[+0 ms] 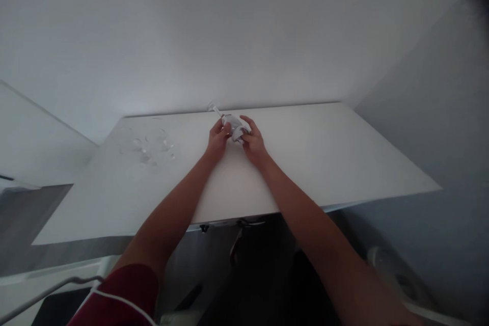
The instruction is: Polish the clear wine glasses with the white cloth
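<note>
Over the middle of the white table, my two hands are close together around a clear stemmed glass (pixel 230 121). The glass lies tilted, with its foot and stem pointing away to the upper left. My left hand (pixel 217 139) is closed around its bowl near the stem. A crumpled whitish cloth or paper (pixel 239 134) sits at the bowl's mouth end, and my right hand (pixel 254 141) has its fingers curled on it. Where the cloth stops and the glass begins is hard to make out.
Several clear glass pieces (pixel 147 147), faint against the white, stand on the left part of the table (pixel 324 153). A pale wall (pixel 244 35) rises behind its far edge. A white cable (pixel 122 301) runs past my left sleeve.
</note>
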Demonstrator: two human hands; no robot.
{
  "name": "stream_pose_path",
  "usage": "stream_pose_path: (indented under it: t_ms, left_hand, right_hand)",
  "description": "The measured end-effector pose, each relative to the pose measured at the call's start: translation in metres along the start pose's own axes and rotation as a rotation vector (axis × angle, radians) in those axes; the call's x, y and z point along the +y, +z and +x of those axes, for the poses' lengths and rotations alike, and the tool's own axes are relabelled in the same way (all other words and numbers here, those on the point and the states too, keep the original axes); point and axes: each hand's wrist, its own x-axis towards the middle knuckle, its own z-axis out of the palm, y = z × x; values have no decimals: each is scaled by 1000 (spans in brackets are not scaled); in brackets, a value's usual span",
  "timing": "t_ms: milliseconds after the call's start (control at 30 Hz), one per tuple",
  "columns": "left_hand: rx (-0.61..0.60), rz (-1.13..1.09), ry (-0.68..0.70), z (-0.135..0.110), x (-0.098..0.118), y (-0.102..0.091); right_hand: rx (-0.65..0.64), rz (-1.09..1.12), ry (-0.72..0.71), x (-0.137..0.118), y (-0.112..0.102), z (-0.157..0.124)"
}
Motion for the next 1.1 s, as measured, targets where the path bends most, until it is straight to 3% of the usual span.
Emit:
stream_pose_path:
  t_ms: [200, 300, 533, 700, 967, 1100]
  left_hand:
    - [-48, -6, 56, 3, -9, 0]
    - [-90, -40, 1, -1, -5, 4]
    - [-116, -30, -312, -4, -2, 6]
    - [-443, -61, -644, -7, -3, 6]
    - [-539, -67, -634, -14, 15, -1]
    - [-632, -55, -596, -15, 15, 3]
  right_hand:
    - [117, 238, 1, -7, -6, 1]
    - [155, 165, -45, -7, -9, 3]
    - [419, -115, -188, -8, -32, 15]
    - [412, -204, -207, -18, -35, 11]
    - [388, -262, -264, -17, -35, 10]
    - [520, -35, -303, -20, -43, 19]
